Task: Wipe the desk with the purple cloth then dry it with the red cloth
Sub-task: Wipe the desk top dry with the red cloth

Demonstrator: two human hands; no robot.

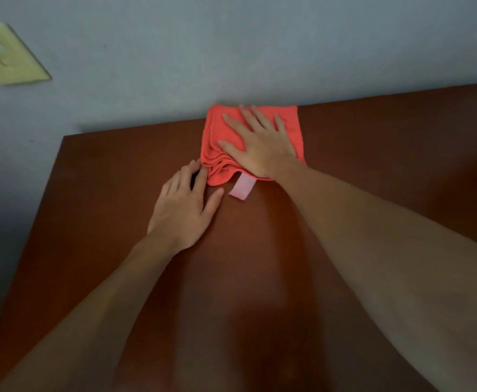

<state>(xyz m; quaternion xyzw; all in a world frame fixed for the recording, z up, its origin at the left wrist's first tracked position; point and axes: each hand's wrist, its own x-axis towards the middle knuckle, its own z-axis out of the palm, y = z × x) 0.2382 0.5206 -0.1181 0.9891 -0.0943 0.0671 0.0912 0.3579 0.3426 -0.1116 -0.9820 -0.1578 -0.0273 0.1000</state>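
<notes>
Red cloth (293,120) under right hand (262,145)

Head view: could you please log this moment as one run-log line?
stage: drying | right hand: flat on red cloth | left hand: on desk, fingers touching cloth edge

Folded red cloth (252,142) lies on the brown wooden desk (373,171), at its far edge against the wall (231,52). Right hand (255,144) lies flat on top of cloth, fingers toward the wall. Left hand (185,209) rests on the desk, near-left of cloth, fingertips touching its near-left corner. Pale fabric tag (241,188) projects from cloth's near edge, between the two hands. Yellowish wall plate (8,56) on the wall, far left, above desk level.
</notes>
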